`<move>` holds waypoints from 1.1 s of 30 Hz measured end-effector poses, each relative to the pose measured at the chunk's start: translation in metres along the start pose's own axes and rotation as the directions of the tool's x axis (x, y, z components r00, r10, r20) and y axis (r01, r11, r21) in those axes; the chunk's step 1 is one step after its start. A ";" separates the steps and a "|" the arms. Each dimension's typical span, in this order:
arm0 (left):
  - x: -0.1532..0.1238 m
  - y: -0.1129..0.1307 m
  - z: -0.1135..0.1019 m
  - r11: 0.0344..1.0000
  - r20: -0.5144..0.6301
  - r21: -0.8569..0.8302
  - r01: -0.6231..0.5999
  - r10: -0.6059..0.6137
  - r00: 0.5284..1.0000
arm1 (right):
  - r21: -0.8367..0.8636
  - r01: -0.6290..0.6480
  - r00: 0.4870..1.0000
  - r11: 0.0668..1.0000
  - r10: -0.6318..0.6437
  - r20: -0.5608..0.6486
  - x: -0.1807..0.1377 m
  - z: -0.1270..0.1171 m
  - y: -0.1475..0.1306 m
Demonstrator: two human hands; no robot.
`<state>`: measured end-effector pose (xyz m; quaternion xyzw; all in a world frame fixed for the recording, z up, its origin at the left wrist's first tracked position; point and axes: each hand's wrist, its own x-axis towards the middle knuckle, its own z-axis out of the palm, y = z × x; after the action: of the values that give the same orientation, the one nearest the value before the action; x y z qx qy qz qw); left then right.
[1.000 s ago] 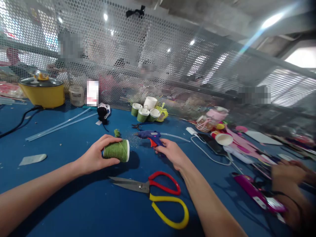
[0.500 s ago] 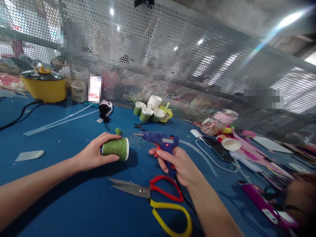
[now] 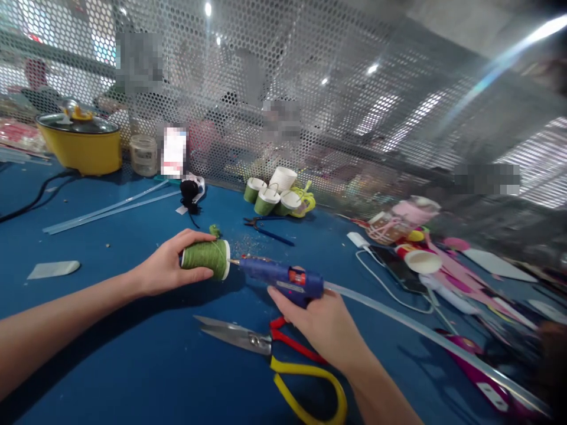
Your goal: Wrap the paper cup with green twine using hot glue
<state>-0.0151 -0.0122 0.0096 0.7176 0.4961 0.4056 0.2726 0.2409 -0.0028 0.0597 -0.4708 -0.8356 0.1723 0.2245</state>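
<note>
My left hand (image 3: 172, 262) is wrapped round a paper cup wound with green yarn (image 3: 204, 258), its white rim turned to the right. A small green tuft of yarn (image 3: 215, 231) shows just behind it. In my right hand (image 3: 325, 321) is a blue hot glue gun (image 3: 283, 277) with a long clear glue stick (image 3: 398, 314) running out of its back. The gun's metal nozzle is at the cup's white rim, touching it or very close. Scissors (image 3: 254, 340) with one red and one yellow handle lie below, partly hidden by my right hand.
Behind stand several green-wrapped cups (image 3: 267, 200) and blue pliers (image 3: 270, 230). A yellow electric pot (image 3: 84, 147), a jar (image 3: 144, 155) and a lit phone (image 3: 174, 152) line the mesh panel. On the right lie a dark phone (image 3: 398, 268), pink strips and a purple power strip (image 3: 476, 378).
My right hand has tilted the glue gun over and brought its nozzle leftward to the cup's rim. My left hand still holds the cup in nearly the same place.
</note>
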 end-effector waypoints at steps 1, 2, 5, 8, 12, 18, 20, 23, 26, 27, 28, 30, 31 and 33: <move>0.000 0.000 0.000 1.000 0.000 0.010 -0.004 0.004 1.000 | -0.039 0.033 0.999 0.999 -0.033 0.006 0.000 -0.001 -0.001; 0.000 0.000 0.000 1.000 0.002 0.019 -0.009 0.009 1.000 | -0.067 0.057 0.998 0.996 -0.056 0.016 0.000 -0.001 -0.002; 0.000 -0.001 0.000 0.999 0.006 0.041 -0.024 0.023 1.000 | -0.090 0.067 0.997 0.994 -0.065 0.028 0.000 -0.002 -0.008; -0.001 -0.001 0.001 0.997 0.005 0.062 -0.047 0.047 0.999 | -0.095 0.071 0.997 0.993 -0.070 0.010 0.000 -0.002 -0.009; -0.001 -0.001 0.001 0.987 0.007 0.112 -0.114 0.113 0.994 | -0.085 0.045 0.999 0.995 -0.046 -0.009 0.000 -0.002 -0.011; -0.001 -0.003 0.001 0.983 -0.004 0.139 -0.124 0.125 0.992 | 0.032 -0.044 0.999 0.999 0.043 0.030 0.002 -0.004 -0.022; -0.001 -0.003 0.001 0.983 0.001 0.143 -0.119 0.120 0.993 | 0.047 -0.028 0.999 0.999 0.027 0.021 0.002 -0.005 -0.022; -0.002 -0.002 0.001 0.981 0.017 0.139 -0.134 0.133 0.991 | 0.059 -0.016 1.000 0.998 0.017 -0.004 0.001 -0.005 -0.022; -0.001 -0.002 0.000 0.980 0.018 0.138 -0.143 0.142 0.990 | 0.046 -0.004 1.000 0.999 0.005 -0.004 0.000 -0.004 -0.019; -0.001 -0.002 0.000 0.980 0.011 0.140 -0.142 0.141 0.990 | 0.039 -0.005 1.000 0.999 0.005 0.004 0.000 -0.003 -0.018; -0.001 -0.003 0.000 0.980 0.004 0.141 -0.140 0.141 0.990 | 0.032 -0.011 1.000 0.999 0.010 0.009 -0.001 -0.002 -0.017; 0.000 -0.003 0.000 0.979 -0.005 0.140 -0.145 0.147 0.989 | 0.028 -0.032 0.999 0.999 0.032 0.012 -0.002 -0.001 -0.016; 0.000 -0.003 0.000 0.978 -0.004 0.140 -0.152 0.154 0.988 | 0.031 -0.044 0.999 0.999 0.044 0.013 -0.002 -0.001 -0.016; -0.001 -0.003 0.001 0.974 0.005 0.143 -0.175 0.177 0.984 | 0.042 -0.058 0.998 0.997 0.058 0.015 -0.002 -0.001 -0.017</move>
<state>-0.0162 -0.0120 0.0066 0.7750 0.4595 0.3941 0.1815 0.2302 -0.0131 0.0690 -0.4889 -0.8193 0.1996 0.2235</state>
